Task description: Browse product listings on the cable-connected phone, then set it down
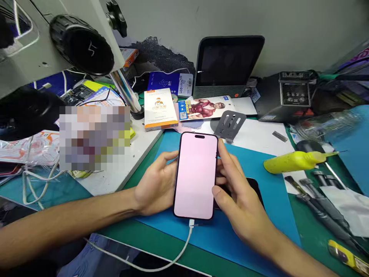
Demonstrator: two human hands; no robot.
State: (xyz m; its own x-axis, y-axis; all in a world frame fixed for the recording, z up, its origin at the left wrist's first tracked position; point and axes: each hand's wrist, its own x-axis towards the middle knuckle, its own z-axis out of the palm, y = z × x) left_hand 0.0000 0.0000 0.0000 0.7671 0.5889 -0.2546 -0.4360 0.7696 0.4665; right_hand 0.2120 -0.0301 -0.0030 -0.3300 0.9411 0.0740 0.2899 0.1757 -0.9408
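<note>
A smartphone (196, 177) with a lit, pale pink screen is held upright between both hands, over a blue mat (276, 215). My left hand (158, 182) supports its left edge, fingers behind it. Along the right edge, my right hand (236, 192) grips with the thumb at the front corner of the screen and fingers along the side. A white charging cable (184, 246) is plugged into the bottom and loops toward the lower left. Partly hidden behind my right hand lies a dark phone (255, 188) on the mat.
A microscope (82, 44) on a metal post stands at the left. Boxes (160, 107), a tablet-like display (229, 63) and a grey metal stand (230, 125) sit at the back. On the right are a yellow bottle (291, 161), several dark-handled tools (319, 204) and a yellow cutter (346, 256).
</note>
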